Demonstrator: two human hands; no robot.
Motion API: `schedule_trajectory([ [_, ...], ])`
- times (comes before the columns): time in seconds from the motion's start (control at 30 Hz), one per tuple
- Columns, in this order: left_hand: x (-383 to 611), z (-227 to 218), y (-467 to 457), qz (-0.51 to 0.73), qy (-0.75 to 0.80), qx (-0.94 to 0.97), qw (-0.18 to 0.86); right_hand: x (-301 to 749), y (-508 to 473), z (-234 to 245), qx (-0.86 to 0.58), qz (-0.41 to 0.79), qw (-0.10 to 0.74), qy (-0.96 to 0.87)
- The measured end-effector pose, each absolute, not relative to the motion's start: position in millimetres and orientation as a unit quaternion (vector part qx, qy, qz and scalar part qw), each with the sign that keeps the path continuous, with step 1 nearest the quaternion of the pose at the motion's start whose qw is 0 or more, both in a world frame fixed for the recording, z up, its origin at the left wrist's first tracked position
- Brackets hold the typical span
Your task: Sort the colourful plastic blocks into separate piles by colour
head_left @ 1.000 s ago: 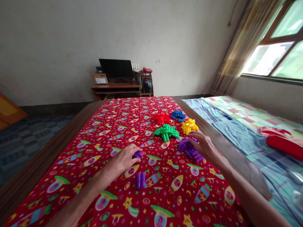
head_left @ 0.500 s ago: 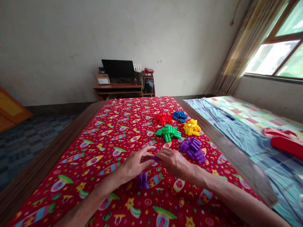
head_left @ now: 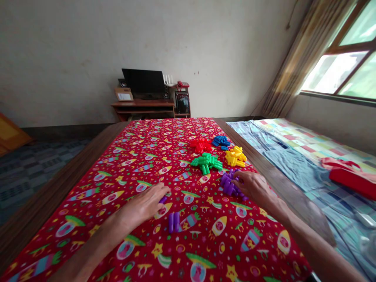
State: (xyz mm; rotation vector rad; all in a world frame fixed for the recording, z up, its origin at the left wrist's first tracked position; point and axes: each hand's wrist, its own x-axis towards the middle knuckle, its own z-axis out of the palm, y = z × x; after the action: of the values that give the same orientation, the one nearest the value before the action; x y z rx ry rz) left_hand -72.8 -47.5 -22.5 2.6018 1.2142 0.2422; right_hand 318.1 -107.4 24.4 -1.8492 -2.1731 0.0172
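Observation:
My left hand [head_left: 151, 199] is closed around a purple plastic block [head_left: 163, 199], held just over the cloth; only the block's end shows past the fingers. Near it on the cloth lies a pair of purple blocks [head_left: 174, 222], side by side. My right hand [head_left: 254, 186] is at the pile of purple blocks [head_left: 227, 183], its thumb and fingers apart over the pile's right side and hiding part of it. Beyond are heaps of green blocks [head_left: 206, 162], yellow blocks [head_left: 235, 156], red blocks [head_left: 201, 145] and blue blocks [head_left: 221, 141].
A red patterned cloth [head_left: 117, 172] covers the table, whose brown wooden edge [head_left: 289, 196] shows at the right. Alongside stands a bed [head_left: 296, 137] with a red box [head_left: 357, 182]. A desk with a monitor [head_left: 143, 83] stands against the wall.
My hands have parted. The right moved right and away to the purple pile; the left drew slightly left with a purple block. The view has shifted slightly.

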Motion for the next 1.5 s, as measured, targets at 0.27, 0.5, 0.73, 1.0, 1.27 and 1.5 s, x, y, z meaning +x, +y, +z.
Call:
schedule_trajectory([
  [0.27, 4, -7, -51, 0.274, 0.424, 0.743, 0.439, 247, -118, 13, -0.394, 0.037, 0.262, -0.880],
  [0.5, 10, 0, -69, 0.243, 0.375, 0.773, 0.451, 218, -101, 4, -0.317, -0.013, 0.263, -0.911],
  [0.73, -27, 13, -78, 0.067, 0.401, 0.879, 0.249, 283, -80, -4, -0.419, -0.098, 0.200, -0.880],
  [1.0, 2, -2, -77, 0.120, 0.398, 0.861, 0.293, 309, -89, 0, -0.398, -0.060, 0.242, -0.883],
  [1.27, 71, -20, -45, 0.284, 0.329, 0.843, 0.316, 320, -86, 19, -0.516, -0.025, 0.426, -0.743],
  [1.5, 124, -45, -47, 0.329, 0.300, 0.861, 0.245, 342, -85, -21, -0.671, 0.068, 0.416, -0.610],
])
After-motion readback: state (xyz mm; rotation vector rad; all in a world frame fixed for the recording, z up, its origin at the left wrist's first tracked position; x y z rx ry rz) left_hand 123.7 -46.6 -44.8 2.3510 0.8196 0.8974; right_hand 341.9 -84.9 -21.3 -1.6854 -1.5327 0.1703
